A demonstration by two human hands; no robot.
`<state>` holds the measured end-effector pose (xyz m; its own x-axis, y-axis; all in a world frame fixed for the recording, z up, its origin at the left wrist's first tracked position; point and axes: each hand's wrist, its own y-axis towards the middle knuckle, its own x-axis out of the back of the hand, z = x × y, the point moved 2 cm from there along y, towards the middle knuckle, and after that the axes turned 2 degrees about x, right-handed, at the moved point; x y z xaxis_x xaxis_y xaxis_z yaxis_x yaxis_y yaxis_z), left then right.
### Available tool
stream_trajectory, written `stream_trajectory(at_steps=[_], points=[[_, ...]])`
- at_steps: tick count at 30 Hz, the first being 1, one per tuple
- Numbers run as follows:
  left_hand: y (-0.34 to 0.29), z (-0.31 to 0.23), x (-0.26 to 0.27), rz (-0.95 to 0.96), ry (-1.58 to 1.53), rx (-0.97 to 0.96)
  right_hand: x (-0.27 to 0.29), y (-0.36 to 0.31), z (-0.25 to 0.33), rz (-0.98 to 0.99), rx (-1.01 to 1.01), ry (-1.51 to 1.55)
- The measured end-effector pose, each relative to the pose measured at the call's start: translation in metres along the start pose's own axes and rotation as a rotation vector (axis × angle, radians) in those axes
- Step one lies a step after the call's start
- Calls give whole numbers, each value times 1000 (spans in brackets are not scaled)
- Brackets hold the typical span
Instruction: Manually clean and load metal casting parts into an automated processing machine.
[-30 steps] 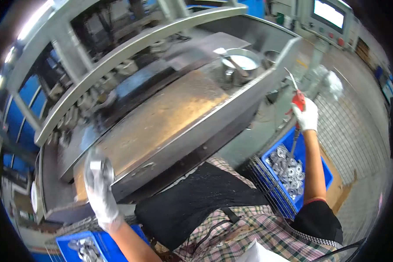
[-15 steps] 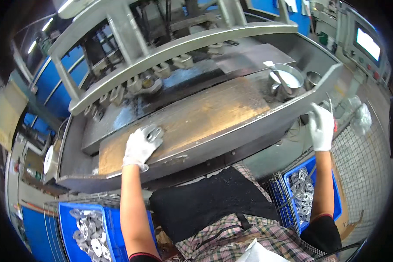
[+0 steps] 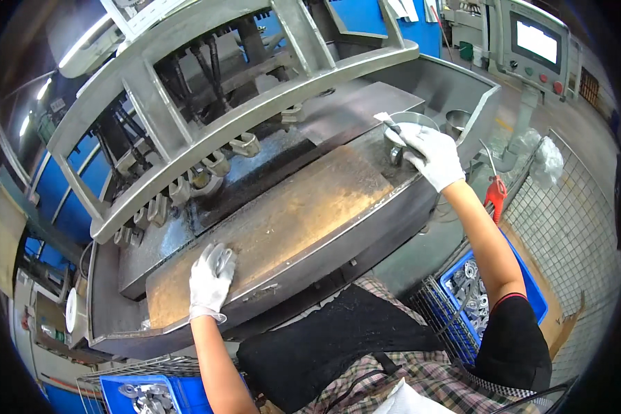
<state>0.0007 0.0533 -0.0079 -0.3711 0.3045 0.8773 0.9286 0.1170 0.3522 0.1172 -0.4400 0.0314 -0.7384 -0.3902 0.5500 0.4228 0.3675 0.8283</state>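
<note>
My left hand (image 3: 208, 288), in a white glove, rests over the worn brown board at the front of the machine. Its fingers are closed around a small grey metal casting (image 3: 222, 261) with a rounded opening. Farther right, my gloved right hand (image 3: 435, 155) reaches over a metal pot (image 3: 417, 118). Between its fingers is a brush (image 3: 392, 125) with a pale end and a dark shaft. My hand hides much of the pot and the white liquid seen in it earlier.
A press frame (image 3: 255, 103) with a row of metal holders (image 3: 215, 163) spans the far side. A smaller metal cup (image 3: 457, 123) stands beside the pot. To the right hangs a red air gun (image 3: 496, 196). Blue bins (image 3: 528, 276) of grey castings stand at lower right and lower left.
My right hand has moved left from near the red air gun to the pot and taken hold of the brush. My left hand still holds the casting. The view has shifted.
</note>
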Motion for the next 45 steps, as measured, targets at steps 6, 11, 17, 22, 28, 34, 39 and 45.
stream_trajectory(at_steps=[6, 11, 17, 22, 28, 34, 39, 45], points=[[-3, -5, 5, -41, 4, -7, 5, -2, -22, -60, -463, 245], [-1, -2, 5, -48, -6, -13, 9, -1, -32, -56, -779, 290], [-1, -5, 4, -60, -22, 2, 13, 2, -38, -161, -767, 430], [-2, -1, 1, -70, -27, -11, 27, 7, -25, -213, -815, 512], [-3, -4, 5, -58, -78, 57, 31, -12, -30, -174, -705, 501], [5, 3, 2, 41, -130, 64, 58, -33, -6, -120, -823, 428], [3, -4, 1, -11, -27, 110, 72, -58, -16, -185, -795, 476], [0, -9, 2, -34, 19, 167, 54, 0, 36, -250, -721, 667]])
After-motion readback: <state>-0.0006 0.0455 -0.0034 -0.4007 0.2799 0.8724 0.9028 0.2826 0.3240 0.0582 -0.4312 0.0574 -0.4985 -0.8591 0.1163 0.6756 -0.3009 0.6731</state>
